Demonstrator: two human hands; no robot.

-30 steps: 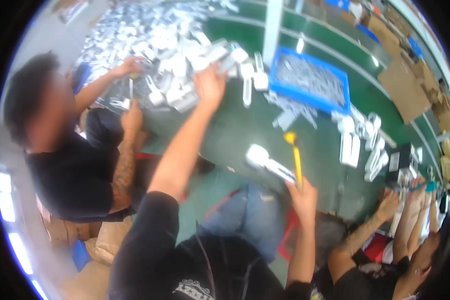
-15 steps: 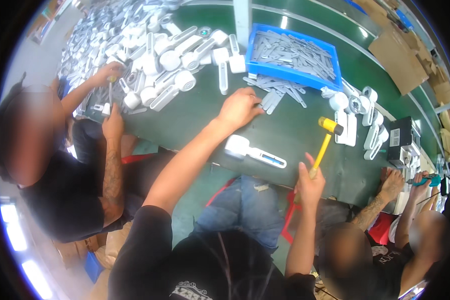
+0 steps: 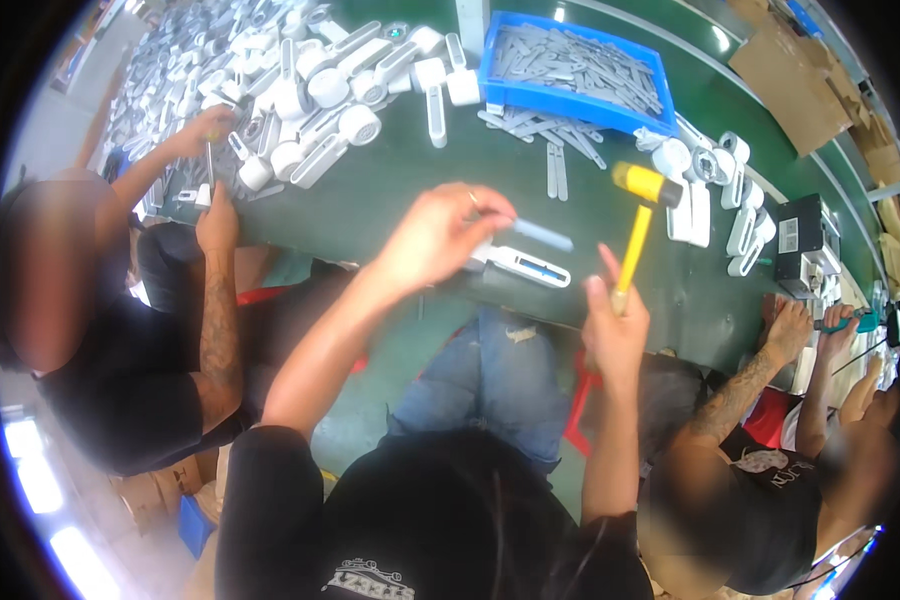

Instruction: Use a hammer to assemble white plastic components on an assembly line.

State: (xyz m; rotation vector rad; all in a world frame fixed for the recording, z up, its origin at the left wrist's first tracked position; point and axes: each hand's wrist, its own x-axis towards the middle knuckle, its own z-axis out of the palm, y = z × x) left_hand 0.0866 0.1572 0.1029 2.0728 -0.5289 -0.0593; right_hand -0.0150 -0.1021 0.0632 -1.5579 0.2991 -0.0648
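Observation:
A flat grey plastic strip [image 3: 543, 235] is pinched between the thumb and fingers of my left hand [image 3: 435, 238]. Just below it on the table lies a white plastic handle piece [image 3: 535, 268] with a long slot; my left hand hides its round head. My right hand [image 3: 615, 330] is closed around the handle of a small mallet [image 3: 638, 225]. The mallet stands upright, its yellow head with a dark end raised above the table.
A blue tray [image 3: 577, 107] of grey strips stands at the back, with loose strips [image 3: 556, 172] before it. White parts pile up at the far left [image 3: 320, 90]; more white pieces [image 3: 690, 200] and a black box [image 3: 805, 245] are at right. Co-workers sit on both sides.
My left hand has come back from the loose strips toward the white handle piece, bringing one grey strip. The mallet stays in my right hand, its head still raised.

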